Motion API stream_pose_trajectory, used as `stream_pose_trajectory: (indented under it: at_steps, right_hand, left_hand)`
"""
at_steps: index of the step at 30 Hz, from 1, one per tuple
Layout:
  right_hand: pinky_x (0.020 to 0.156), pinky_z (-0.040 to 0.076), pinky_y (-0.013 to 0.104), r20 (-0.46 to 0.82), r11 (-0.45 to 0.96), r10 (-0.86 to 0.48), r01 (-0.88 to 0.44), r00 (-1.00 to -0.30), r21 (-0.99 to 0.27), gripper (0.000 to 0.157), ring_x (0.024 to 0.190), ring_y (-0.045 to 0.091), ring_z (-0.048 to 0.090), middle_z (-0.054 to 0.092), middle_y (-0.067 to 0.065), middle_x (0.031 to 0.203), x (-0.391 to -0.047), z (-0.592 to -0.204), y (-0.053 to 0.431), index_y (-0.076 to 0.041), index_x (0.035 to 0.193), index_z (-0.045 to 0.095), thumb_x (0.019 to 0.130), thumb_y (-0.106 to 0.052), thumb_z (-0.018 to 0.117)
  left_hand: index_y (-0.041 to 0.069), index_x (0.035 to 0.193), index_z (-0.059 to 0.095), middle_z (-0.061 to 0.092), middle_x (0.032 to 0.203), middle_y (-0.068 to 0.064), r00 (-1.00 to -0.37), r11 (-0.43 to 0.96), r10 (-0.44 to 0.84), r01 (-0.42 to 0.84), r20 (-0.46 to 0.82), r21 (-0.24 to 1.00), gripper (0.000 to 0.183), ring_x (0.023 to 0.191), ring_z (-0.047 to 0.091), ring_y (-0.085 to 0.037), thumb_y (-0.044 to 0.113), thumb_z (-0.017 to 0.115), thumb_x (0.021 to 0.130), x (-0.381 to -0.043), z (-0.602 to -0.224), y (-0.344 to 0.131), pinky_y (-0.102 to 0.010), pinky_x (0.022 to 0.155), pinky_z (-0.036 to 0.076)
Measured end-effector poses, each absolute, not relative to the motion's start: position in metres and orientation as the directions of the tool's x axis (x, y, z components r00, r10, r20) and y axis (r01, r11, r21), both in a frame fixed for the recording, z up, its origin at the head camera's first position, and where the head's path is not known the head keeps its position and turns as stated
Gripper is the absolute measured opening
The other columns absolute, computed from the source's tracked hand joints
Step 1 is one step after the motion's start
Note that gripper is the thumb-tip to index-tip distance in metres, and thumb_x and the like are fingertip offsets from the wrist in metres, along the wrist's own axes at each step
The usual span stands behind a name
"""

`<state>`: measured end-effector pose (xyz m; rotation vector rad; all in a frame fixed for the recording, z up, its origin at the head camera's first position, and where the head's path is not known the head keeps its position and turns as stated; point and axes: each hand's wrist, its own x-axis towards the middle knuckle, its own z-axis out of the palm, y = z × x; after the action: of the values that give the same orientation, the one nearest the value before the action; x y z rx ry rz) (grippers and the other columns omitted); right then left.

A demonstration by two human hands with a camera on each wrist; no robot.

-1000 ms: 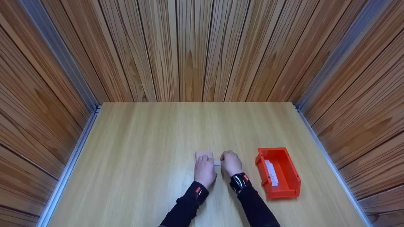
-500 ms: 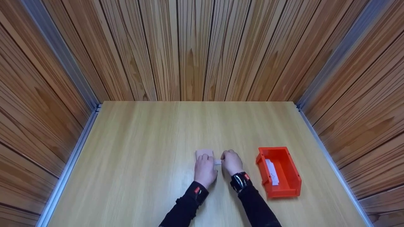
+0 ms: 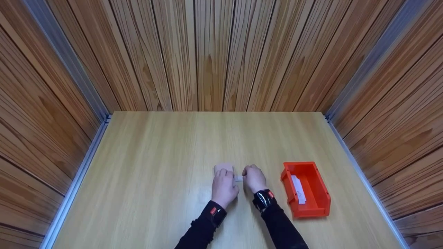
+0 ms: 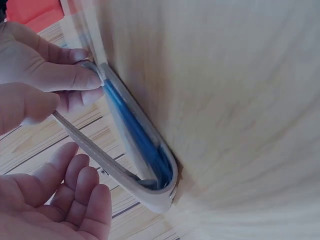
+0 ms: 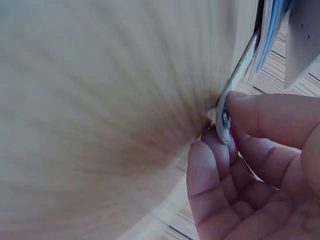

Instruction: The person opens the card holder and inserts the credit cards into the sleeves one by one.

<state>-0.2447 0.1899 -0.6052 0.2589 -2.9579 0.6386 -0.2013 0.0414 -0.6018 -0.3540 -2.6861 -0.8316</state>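
A pale pink card holder (image 3: 224, 167) stands partly spread on the table, with blue and clear sleeves (image 4: 132, 120) inside its folded cover. My left hand (image 3: 223, 188) holds the cover; in the left wrist view the left thumb (image 4: 30, 105) is at the cover's free edge, with the fingers curled close by its outer side. From the card holder's right side a short strap (image 3: 238, 178) runs to my right hand (image 3: 254, 178). In the right wrist view the thumb and fingers pinch the strap's end, where a metal snap button (image 5: 226, 119) shows.
An orange-red bin (image 3: 313, 188) stands right of the right hand, with a white slip (image 3: 298, 189) inside along its left wall. Wood-plank walls (image 3: 211, 55) and metal rails (image 3: 367, 183) bound the light wooden table (image 3: 155, 155).
My left hand has shifted slightly left, and the card holder's visible top edge looks more rounded. The right hand stays at the strap's end.
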Motion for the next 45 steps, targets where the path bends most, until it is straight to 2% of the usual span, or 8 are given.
stream_pose_trajectory:
  at_steps: [7,12,20,28,33,45]
  right_hand:
    - [0.069,0.05,0.043,0.169,0.898,-0.138,-0.195,-0.976,-0.394,0.009,0.074,0.029,0.059,0.057,0.007,0.078,-0.245,-0.607,0.191,-0.004,0.076,0.065,0.075,0.003,0.071]
    - [0.069,0.05,0.043,0.163,0.894,-0.138,-0.194,-0.977,-0.405,0.01,0.073,0.028,0.058,0.056,0.007,0.078,-0.245,-0.608,0.191,-0.004,0.076,0.065,0.075,0.003,0.073]
    - [0.07,0.05,0.042,0.116,0.899,-0.125,-0.162,-0.985,-0.407,0.011,0.074,0.026,0.058,0.056,0.005,0.08,-0.246,-0.609,0.19,-0.006,0.076,0.064,0.078,0.001,0.072]
    - [0.067,0.049,0.041,0.142,0.903,-0.138,-0.184,-0.98,-0.388,0.013,0.073,0.027,0.058,0.055,0.005,0.078,-0.245,-0.609,0.19,-0.007,0.074,0.064,0.075,0.002,0.073]
    - [0.066,0.049,0.041,0.145,0.902,-0.143,-0.189,-0.979,-0.388,0.012,0.072,0.027,0.057,0.055,0.005,0.078,-0.244,-0.608,0.19,-0.005,0.074,0.064,0.075,0.002,0.073]
    - [0.067,0.049,0.043,0.147,0.891,-0.135,-0.185,-0.98,-0.414,0.012,0.071,0.026,0.056,0.053,0.006,0.077,-0.244,-0.607,0.19,-0.004,0.074,0.062,0.074,0.006,0.07]
  left_hand:
    - [0.004,0.094,0.062,0.055,0.093,-0.007,-0.929,0.757,0.123,0.315,0.348,0.572,0.032,0.089,0.053,-0.024,0.011,0.079,0.068,-0.199,-0.593,0.034,-0.037,0.077,0.049]
    - [0.004,0.098,0.061,0.053,0.095,-0.005,-0.957,0.698,0.091,0.258,0.274,0.668,0.034,0.088,0.052,-0.023,0.011,0.08,0.07,-0.196,-0.588,0.027,-0.036,0.076,0.048]
    - [0.002,0.114,0.06,0.057,0.113,-0.011,-0.993,0.617,0.029,0.106,0.111,0.78,0.041,0.108,0.054,-0.028,0.007,0.077,0.076,-0.194,-0.579,0.015,-0.044,0.095,0.047]
    - [-0.002,0.111,0.061,0.058,0.109,-0.014,-0.989,0.63,-0.029,0.094,0.145,0.771,0.041,0.103,0.056,-0.029,0.004,0.074,0.073,-0.188,-0.574,0.007,-0.044,0.09,0.049]
    - [-0.004,0.116,0.059,0.058,0.109,-0.013,-0.992,0.6,-0.081,0.026,0.093,0.8,0.042,0.103,0.057,-0.029,0.001,0.072,0.076,-0.187,-0.57,0.003,-0.043,0.09,0.05]
    - [-0.003,0.111,0.06,0.06,0.101,-0.011,-0.98,0.532,-0.196,-0.066,0.046,0.844,0.034,0.093,0.06,-0.026,-0.003,0.067,0.077,-0.189,-0.571,-0.007,-0.041,0.08,0.052]
